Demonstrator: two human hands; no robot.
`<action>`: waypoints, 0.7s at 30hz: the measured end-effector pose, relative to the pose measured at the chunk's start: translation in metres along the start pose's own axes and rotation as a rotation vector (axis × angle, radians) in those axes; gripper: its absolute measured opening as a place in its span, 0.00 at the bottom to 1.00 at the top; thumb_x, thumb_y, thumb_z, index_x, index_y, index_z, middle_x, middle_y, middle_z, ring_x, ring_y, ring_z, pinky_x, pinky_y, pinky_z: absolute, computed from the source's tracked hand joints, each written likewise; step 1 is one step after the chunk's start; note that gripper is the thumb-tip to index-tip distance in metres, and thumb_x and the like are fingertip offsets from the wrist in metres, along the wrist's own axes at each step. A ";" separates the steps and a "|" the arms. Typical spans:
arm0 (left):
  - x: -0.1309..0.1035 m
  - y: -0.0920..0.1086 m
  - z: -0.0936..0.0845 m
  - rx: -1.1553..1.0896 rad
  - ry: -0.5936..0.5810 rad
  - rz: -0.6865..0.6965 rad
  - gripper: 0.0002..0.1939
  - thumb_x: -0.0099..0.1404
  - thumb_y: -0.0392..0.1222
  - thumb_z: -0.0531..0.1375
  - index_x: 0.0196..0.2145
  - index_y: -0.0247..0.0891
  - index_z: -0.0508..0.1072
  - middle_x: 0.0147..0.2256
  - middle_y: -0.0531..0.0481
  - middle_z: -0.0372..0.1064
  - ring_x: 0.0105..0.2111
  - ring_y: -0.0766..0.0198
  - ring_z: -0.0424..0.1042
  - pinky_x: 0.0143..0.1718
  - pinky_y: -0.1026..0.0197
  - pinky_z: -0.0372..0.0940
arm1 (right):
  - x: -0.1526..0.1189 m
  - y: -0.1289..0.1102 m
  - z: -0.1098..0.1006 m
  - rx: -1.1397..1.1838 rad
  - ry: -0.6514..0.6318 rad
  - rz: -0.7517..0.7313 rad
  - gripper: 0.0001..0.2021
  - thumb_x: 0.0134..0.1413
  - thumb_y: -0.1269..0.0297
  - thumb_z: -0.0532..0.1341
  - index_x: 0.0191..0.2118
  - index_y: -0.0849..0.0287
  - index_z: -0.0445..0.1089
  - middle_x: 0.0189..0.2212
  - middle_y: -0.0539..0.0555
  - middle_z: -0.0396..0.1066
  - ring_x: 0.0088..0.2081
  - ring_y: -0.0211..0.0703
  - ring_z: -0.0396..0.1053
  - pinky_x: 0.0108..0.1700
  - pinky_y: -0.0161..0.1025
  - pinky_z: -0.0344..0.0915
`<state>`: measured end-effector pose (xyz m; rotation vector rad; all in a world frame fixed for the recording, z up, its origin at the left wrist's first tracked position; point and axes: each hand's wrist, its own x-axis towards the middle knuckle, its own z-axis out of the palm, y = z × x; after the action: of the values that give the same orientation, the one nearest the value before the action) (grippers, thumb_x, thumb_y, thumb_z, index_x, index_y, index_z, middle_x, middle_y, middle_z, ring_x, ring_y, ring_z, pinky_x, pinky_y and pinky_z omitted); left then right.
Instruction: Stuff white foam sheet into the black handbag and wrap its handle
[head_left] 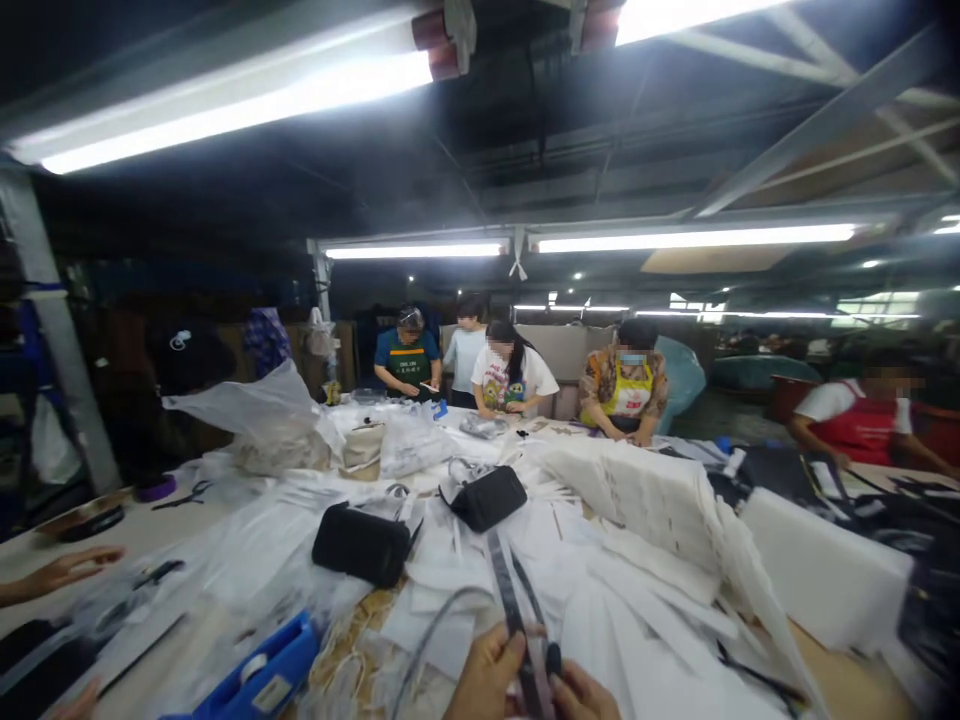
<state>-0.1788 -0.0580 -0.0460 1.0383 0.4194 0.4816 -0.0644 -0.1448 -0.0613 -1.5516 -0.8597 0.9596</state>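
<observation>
A dark strap (512, 590) lies with its long axis running from the near edge of the table (840, 690) up and slightly left, its far end pointing toward a black pouch (487, 497) in the middle of the table. Its near end sits between the two hands at the near edge.

The left hand (487, 675) is closed on the strap, thumb pressed against its side. The right hand (581, 693) is curled beside it, fingertips pinching the strap's lower end, where a small dark tab shows.

A second black pouch (362, 545) lies left of the strap, zipped shut; what is inside either pouch cannot be told. Farther back, clear bags (259, 415) hold pale, indistinct pieces. A blue tape dispenser (262, 675) with a white roll in it rests near the near-left corner. White sheets (645, 500) are stacked in rows to the right.

Another person's hand (64, 570) lies flat at the left edge. Several people (510, 375) stand working along the far edge.
</observation>
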 end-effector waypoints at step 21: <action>-0.026 0.063 -0.017 -0.175 -0.066 -0.091 0.18 0.50 0.41 0.69 0.39 0.32 0.77 0.31 0.44 0.70 0.27 0.63 0.69 0.32 0.59 0.65 | 0.002 -0.048 0.023 -0.648 0.096 -0.880 0.14 0.57 0.70 0.50 0.36 0.53 0.74 0.26 0.52 0.72 0.28 0.38 0.71 0.31 0.29 0.64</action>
<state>-0.2202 -0.0342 0.0048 0.8602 0.3579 0.3940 -0.0859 -0.1252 -0.0164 -1.4591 -1.6880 -0.0506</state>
